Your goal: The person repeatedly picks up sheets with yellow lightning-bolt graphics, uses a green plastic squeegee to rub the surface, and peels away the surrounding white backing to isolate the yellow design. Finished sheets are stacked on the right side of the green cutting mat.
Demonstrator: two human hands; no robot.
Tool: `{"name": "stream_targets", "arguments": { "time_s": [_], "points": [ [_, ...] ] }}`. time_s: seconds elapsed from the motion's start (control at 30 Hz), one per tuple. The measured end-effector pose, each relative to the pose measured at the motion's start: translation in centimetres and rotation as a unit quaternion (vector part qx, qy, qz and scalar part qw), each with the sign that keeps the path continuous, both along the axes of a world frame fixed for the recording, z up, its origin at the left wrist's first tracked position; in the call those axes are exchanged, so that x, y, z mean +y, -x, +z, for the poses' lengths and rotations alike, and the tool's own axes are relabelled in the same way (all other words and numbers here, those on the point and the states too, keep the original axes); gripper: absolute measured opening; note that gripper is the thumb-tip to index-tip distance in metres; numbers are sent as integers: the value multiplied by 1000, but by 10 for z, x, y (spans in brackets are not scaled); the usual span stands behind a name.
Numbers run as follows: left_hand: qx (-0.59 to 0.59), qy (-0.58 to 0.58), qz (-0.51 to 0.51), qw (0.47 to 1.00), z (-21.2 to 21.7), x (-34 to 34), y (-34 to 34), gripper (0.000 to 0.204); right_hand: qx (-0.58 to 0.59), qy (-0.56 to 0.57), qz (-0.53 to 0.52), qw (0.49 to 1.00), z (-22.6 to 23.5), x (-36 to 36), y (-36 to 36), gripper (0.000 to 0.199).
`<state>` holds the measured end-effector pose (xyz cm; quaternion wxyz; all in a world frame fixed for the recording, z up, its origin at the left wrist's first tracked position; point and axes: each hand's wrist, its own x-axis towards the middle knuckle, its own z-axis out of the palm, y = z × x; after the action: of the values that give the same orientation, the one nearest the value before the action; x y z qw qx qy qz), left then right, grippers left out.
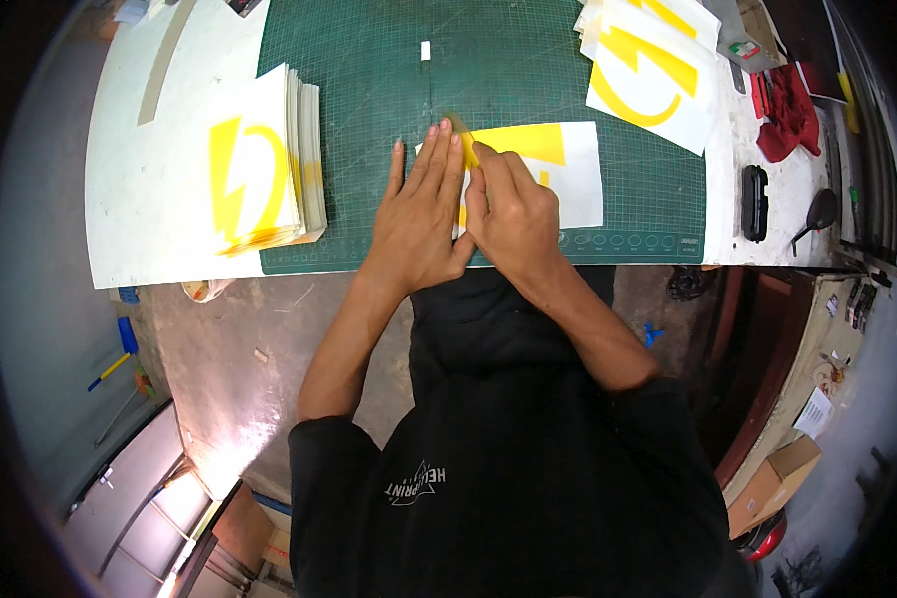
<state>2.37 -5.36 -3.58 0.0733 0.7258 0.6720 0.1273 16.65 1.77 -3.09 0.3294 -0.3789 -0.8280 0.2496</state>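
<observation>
A white sheet with a yellow print (583, 179) lies on the green cutting mat (369, 100) in front of me. My left hand (416, 214) is open and flat, fingers pointing away, pressing down along the sheet's left side. Under its fingertips shows the end of a narrow see-through strip (462, 124); the rest of the strip is covered. Right beside it, my right hand (513, 204) is closed over the sheet, thumb and fingers pressed together. Whatever it grips is hidden by the fingers.
A thick stack of printed sheets (259, 164) stands to the left. More yellow-printed sheets (648, 70) lie fanned at the far right. A small white piece (426, 51) rests on the mat. Beyond the mat's right edge are a black case (754, 203) and a red cloth (789, 120).
</observation>
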Motion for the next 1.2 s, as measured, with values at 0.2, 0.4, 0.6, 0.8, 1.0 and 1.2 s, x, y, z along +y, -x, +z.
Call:
{"name": "stream_targets", "arguments": {
  "time_s": [0.2,0.4,0.6,0.8,1.0,1.2],
  "points": [
    [-19,10,10,1000,-5,-5,1,98,-44,-111,-143,983,-9,45,-80,33],
    [-31,11,3,999,-4,0,-1,96,2,-45,-23,999,2,-39,-56,32],
    [-7,3,15,1000,-6,-3,0,98,-116,-117,-133,977,-7,-8,-143,35],
    [10,-26,75,997,2,-7,-23,99,34,-33,-178,983,19,6,-158,29],
    [-125,-55,56,989,31,-2,-48,87,-31,-198,8,980,20,34,-132,38],
    [-420,77,-107,898,11,85,10,68,-102,-169,135,971,4,41,-74,27]
  ]
}}
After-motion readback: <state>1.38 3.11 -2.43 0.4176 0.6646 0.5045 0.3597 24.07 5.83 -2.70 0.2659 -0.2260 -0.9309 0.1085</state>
